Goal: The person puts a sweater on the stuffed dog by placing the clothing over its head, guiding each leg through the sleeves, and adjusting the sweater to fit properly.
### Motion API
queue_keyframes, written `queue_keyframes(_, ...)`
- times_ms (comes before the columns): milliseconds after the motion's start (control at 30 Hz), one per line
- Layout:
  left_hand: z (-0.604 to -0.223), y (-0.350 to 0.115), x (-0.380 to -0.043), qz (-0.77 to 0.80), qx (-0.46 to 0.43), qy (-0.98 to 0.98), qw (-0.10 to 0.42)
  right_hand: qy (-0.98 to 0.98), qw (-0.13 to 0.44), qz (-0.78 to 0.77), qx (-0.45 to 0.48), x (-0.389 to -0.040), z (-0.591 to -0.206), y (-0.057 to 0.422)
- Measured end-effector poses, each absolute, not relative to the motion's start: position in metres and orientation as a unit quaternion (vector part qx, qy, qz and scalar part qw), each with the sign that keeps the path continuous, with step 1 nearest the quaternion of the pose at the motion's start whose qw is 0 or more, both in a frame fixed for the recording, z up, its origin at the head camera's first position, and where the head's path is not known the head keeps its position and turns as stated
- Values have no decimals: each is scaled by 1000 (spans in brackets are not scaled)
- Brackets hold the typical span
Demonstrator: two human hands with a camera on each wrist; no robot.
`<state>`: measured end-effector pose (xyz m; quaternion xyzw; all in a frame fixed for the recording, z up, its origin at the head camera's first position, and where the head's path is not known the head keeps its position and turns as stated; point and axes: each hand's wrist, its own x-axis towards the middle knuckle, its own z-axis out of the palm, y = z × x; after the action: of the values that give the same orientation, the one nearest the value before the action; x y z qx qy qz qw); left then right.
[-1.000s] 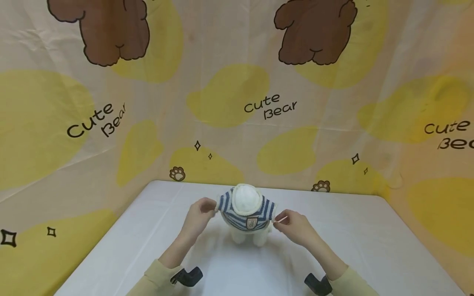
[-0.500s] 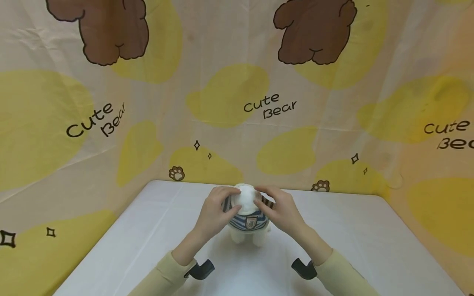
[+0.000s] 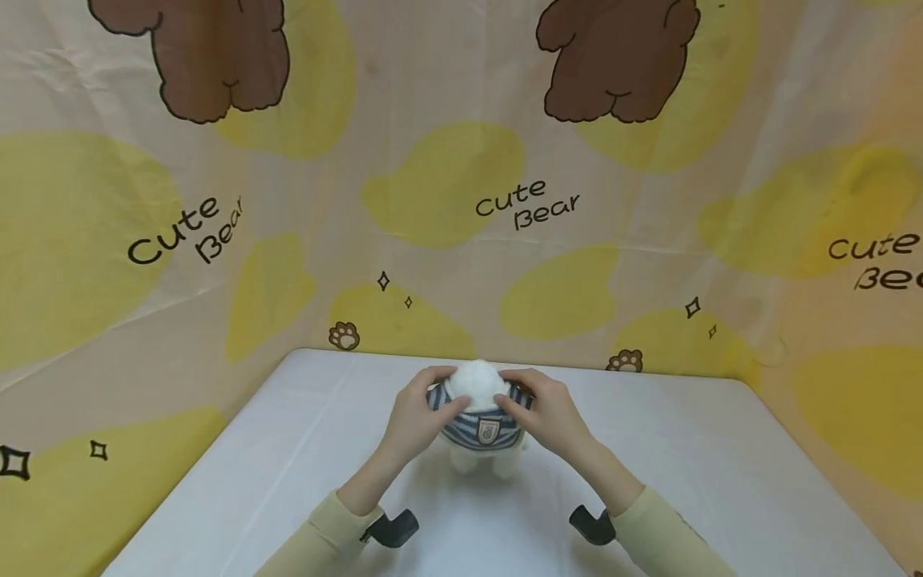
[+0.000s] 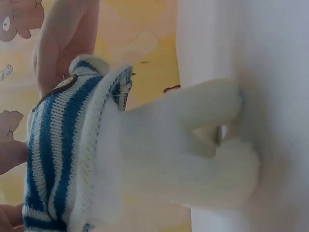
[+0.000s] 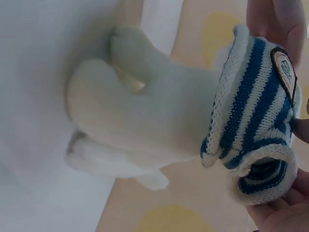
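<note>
A white plush toy animal (image 3: 478, 383) stands upright on the table with a blue-and-white striped knitted sweater (image 3: 461, 430) round its upper body. The crown of its head pokes through the cream collar. My left hand (image 3: 414, 410) holds the collar's left side, thumb in front and fingers behind. On the opposite side, my right hand (image 3: 550, 410) grips the collar in the same way. A badge patch (image 3: 488, 432) faces me on the sweater. The right wrist view shows an empty, rolled sleeve opening (image 5: 263, 174). Below the hem, the toy's body (image 4: 159, 150) and legs are bare.
The white table (image 3: 649, 481) carries the toy near its back edge. A printed fabric backdrop (image 3: 433, 264) with bears and lettering rises behind and along both sides. Black wrist mounts (image 3: 392, 529) sit under both forearms.
Both hands moved from the sweater's sleeve ends inward to the collar. Since half a second ago the collar has slid lower and wider, baring more of the toy's white head.
</note>
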<state>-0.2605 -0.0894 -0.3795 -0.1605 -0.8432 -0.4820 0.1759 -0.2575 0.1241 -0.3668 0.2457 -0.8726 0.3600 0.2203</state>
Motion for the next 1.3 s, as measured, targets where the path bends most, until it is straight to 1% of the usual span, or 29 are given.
queue_keyframes(233, -382, -88, -264, -535, -104, -834, 84, -874, 159, 411, 205, -262, -375, 131)
queue_keyframes(367, -385, -88, -266, -565, -84, -820, 44, -873, 120, 439, 177, -264, -379, 136)
queue_keyframes(433, -386, -88, -267, -575, -84, -813, 34, -873, 110, 445, 169, -263, -379, 138)
queue_keyframes(533, -387, -89, -267, -581, -92, -808, 35, -868, 119, 449, 178, -262, -378, 141)
queue_keyframes(667, -387, -89, -264, -584, -104, -803, 56, -846, 148, 461, 223, -258, -374, 142)
queue_keyframes(733, -385, -89, -262, -592, -105, -796, 62, -842, 153, 461, 235, -256, -371, 141)
queue_keyframes(1000, -385, -88, -261, -619, -82, -778, 65, -876, 124, 428, 184, -255, -374, 140)
queue_keyframes(1233, -392, -90, -268, -676, -68, -733, 15, -884, 89, 432, 154, -257, -380, 143)
queue_keyframes(1300, -391, -90, -268, -662, -77, -745, 21, -884, 85, 434, 152, -257, -381, 143)
